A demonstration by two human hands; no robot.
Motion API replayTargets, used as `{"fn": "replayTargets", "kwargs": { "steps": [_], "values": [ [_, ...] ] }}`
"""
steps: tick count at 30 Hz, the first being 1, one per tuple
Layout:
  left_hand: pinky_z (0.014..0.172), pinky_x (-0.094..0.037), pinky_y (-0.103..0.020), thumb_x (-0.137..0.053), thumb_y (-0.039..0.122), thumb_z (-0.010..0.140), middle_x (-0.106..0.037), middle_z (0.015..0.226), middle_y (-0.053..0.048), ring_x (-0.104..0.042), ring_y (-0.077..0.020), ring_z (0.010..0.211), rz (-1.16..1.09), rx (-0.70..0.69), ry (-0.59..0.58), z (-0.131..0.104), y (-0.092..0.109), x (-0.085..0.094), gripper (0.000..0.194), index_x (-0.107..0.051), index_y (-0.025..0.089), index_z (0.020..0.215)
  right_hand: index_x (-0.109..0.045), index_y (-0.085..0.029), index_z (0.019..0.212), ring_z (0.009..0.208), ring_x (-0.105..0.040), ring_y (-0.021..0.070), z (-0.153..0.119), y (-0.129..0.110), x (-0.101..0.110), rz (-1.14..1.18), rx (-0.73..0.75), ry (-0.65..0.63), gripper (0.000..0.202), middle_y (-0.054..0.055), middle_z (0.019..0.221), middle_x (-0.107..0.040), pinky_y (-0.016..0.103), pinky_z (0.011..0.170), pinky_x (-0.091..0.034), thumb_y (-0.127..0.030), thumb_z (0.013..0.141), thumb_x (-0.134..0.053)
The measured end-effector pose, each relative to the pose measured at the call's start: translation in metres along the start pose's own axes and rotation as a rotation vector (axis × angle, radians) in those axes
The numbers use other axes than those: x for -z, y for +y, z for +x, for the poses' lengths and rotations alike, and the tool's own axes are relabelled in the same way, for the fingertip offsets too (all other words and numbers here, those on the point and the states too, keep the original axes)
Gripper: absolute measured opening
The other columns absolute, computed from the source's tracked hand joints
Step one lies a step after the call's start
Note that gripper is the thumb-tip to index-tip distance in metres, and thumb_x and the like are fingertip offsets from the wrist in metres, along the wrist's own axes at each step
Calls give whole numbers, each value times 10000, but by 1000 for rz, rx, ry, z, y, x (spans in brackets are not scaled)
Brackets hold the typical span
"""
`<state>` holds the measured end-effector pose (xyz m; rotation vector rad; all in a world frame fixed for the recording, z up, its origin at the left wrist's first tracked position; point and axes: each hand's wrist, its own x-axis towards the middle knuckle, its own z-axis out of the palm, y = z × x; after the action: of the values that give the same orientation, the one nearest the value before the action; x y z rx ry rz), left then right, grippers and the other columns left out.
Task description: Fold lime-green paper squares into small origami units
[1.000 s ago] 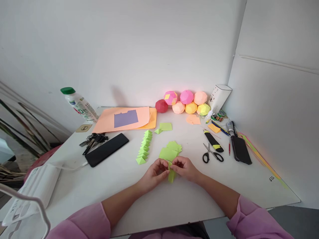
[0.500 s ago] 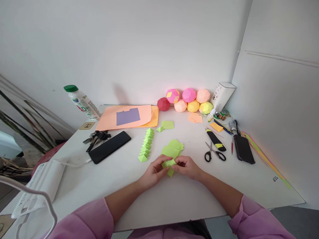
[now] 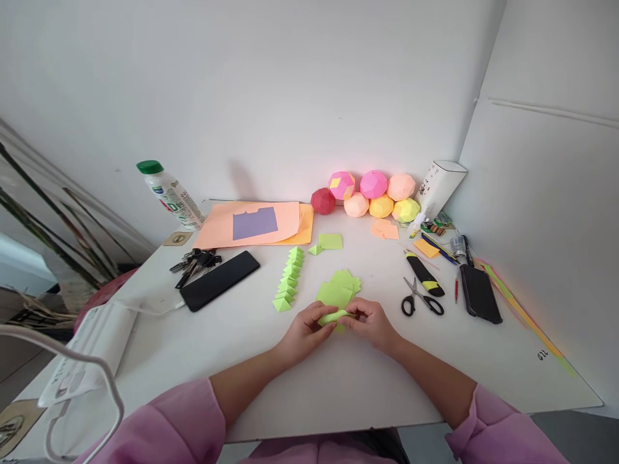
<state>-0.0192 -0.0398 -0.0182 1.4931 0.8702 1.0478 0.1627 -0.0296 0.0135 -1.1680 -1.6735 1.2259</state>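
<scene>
Between my two hands is a small green paper piece (image 3: 333,316), bent into a narrow curved shape. My left hand (image 3: 305,328) pinches its left end between thumb and fingers. At its right end, my right hand (image 3: 371,324) has thumb and fingers closed on it. Just beyond my fingers lie loose green paper pieces (image 3: 337,291), partly hidden by my hands. A row of folded green paper peaks (image 3: 289,279) runs away from me on the left. Farther back, a small green folded piece (image 3: 315,250) touches a flat green rectangle (image 3: 331,241).
Scissors (image 3: 420,298), a cutter (image 3: 424,274) and a dark phone (image 3: 480,293) lie to the right. At the left are a black power bank (image 3: 220,281), keys (image 3: 197,261) and a tilted bottle (image 3: 171,196). Coloured paper balls (image 3: 373,185) stand along the wall.
The green piece in my hands has turned from a flatter, open shape to a narrow, curved one. My right hand has shifted slightly, and the whole view has moved a little.
</scene>
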Motion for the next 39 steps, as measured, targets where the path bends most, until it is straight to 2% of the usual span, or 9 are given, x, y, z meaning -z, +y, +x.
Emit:
{"fn": "replayTargets", "kwargs": {
  "steps": [5, 11, 20, 26, 39],
  "values": [
    [570, -420, -257, -545, 311, 815, -485, 814, -39, -495, -147, 711, 131, -36, -10, -1, 1, -1, 304, -614, 211, 1093, -541, -171, 635, 522, -390, 98, -1, -2, -2, 59, -71, -3, 315, -30, 579, -473, 249, 499, -353, -445, 652, -696],
    [568, -401, -247, -471, 287, 856, -492, 759, -29, -491, -134, 662, 285, -65, -52, -2, 8, -1, 307, -617, 219, 1117, -529, -178, 711, 592, -486, 119, -1, 3, -2, 137, -64, -7, 286, -14, 654, -556, 258, 556, -411, -378, 650, -724],
    [543, -374, -231, -462, 326, 862, -488, 701, -17, -455, -123, 607, 286, -50, -78, -1, 15, 1, 304, -650, 220, 1076, -613, -175, 828, 633, -527, 135, 0, 7, -1, 192, -64, -7, 279, 9, 713, -594, 268, 571, -424, -375, 663, -717],
    [545, -361, -232, -451, 312, 870, -449, 670, -9, -442, -127, 612, 274, -35, -106, -2, 15, 2, 293, -662, 215, 1049, -652, -169, 742, 590, -488, 120, 1, 5, -1, 193, -44, -29, 189, -3, 642, -565, 262, 557, -398, -338, 681, -712],
    [519, -323, -230, -466, 334, 859, -414, 631, 2, -404, -121, 585, 227, -1, -118, -2, 17, 2, 277, -693, 195, 935, -642, -166, 660, 563, -464, 111, 2, -2, -1, 260, -102, -46, 231, -14, 605, -550, 257, 536, -373, -364, 617, -752]
  ]
}}
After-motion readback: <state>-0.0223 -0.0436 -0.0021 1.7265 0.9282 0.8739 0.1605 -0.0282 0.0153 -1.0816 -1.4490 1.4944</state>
